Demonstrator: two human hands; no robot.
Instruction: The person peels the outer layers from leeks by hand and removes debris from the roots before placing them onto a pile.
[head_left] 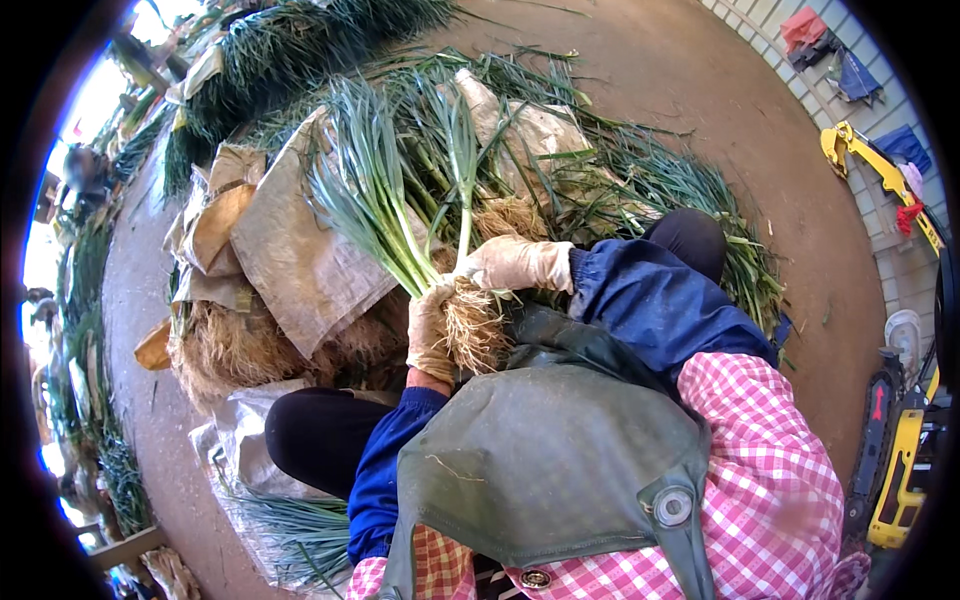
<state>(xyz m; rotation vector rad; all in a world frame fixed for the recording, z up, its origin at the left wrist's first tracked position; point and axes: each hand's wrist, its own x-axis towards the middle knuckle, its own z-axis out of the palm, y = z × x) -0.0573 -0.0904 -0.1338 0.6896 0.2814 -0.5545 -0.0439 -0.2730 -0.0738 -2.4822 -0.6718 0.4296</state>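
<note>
On my feed: left hand (430, 328) closed round spring-onion bunch (402, 240) just above roots (473, 332); right hand (512, 264) pinching single stalk (466, 215) near base. Bunch at apron (550, 460)'s far edge, near tan sheet (300, 250)'s right edge. I judge best: light squeeze, root ends level.

Brown floor (815, 290). Pale tiled wall (884, 262) at right. Red cloth (802, 30) and dark blue cloth (852, 78) against it, upper right. Yellow jointed machine arm (876, 172), red tie (908, 217) around it. Below: black crawler track (874, 435), red arrow marking (878, 403), beside yellow frame (895, 495).
</note>
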